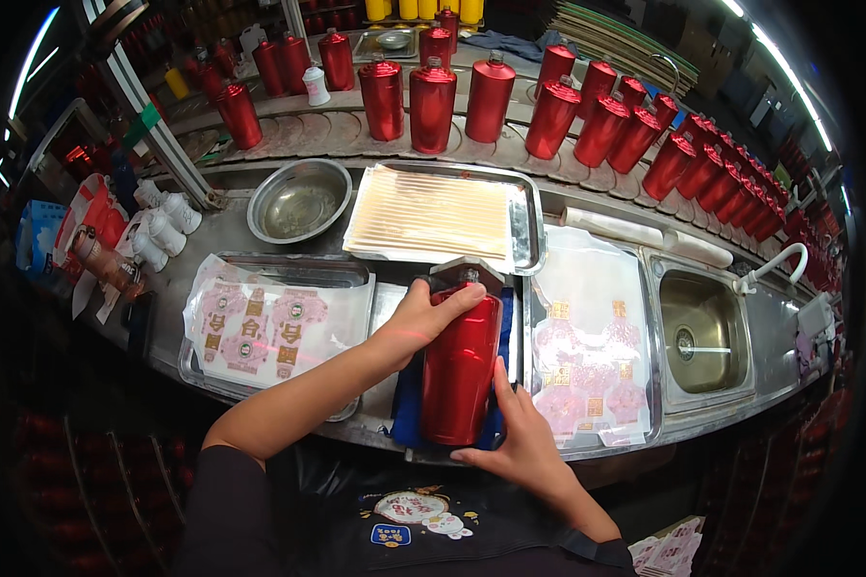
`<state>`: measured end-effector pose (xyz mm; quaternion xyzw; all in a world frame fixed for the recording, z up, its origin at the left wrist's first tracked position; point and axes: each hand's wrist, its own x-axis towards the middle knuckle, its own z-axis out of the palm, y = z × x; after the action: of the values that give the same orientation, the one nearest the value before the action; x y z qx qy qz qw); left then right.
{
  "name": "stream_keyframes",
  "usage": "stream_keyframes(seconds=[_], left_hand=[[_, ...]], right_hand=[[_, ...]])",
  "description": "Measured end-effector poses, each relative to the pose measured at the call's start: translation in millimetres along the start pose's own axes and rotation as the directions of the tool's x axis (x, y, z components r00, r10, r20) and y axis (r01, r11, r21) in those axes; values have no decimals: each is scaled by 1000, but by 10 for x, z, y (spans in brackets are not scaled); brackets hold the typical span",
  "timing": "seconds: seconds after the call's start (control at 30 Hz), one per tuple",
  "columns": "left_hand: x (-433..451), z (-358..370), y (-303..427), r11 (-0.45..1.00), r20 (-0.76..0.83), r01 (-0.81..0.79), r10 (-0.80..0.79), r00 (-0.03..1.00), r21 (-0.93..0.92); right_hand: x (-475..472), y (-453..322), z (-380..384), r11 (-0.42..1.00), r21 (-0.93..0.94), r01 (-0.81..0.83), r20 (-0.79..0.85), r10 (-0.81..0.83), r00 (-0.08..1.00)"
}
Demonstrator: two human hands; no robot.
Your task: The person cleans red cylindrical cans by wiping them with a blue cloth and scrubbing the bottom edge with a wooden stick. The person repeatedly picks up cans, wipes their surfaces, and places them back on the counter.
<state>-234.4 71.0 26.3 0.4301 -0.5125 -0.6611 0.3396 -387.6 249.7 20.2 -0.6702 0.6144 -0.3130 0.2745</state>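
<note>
A glossy red bottle (pixel 458 375) lies in front of me with its clear neck pointing away. Its body rests over a blue cloth (pixel 406 404), and a grey holder (pixel 444 274) stands at its neck end. My left hand (pixel 429 314) grips the bottle's shoulder, with the thumb across the top near the neck. At the lower right, my right hand (pixel 523 433) cups the base, thumb under the bottom edge and fingers along the side. To the left, a metal tray (pixel 187 368) carries a sheet of pink and gold decals (pixel 249 328). Another decal sheet (pixel 592 360) lies on the right.
Beyond my hands are a metal bowl (pixel 299 202) and a tray (pixel 530 216) with striped gold sheets (pixel 433 216). Several red bottles (pixel 433 108) stand on a curved slat conveyor (pixel 310 133). A sink (pixel 703 332) with a white faucet (pixel 779 267) is at right; white cups (pixel 166 231) stand left.
</note>
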Motion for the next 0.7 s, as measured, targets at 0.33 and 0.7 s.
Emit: stream_keyframes(seconds=[0.33, 0.7], left_hand=[[1284, -785, 1060, 730, -241, -615, 681, 692, 297], [3434, -446, 1764, 590, -321, -330, 735, 597, 737]], right_hand=[[2104, 373, -1121, 962, -142, 232, -501, -272, 822], [4707, 580, -1490, 909, -354, -220, -436, 48, 898]])
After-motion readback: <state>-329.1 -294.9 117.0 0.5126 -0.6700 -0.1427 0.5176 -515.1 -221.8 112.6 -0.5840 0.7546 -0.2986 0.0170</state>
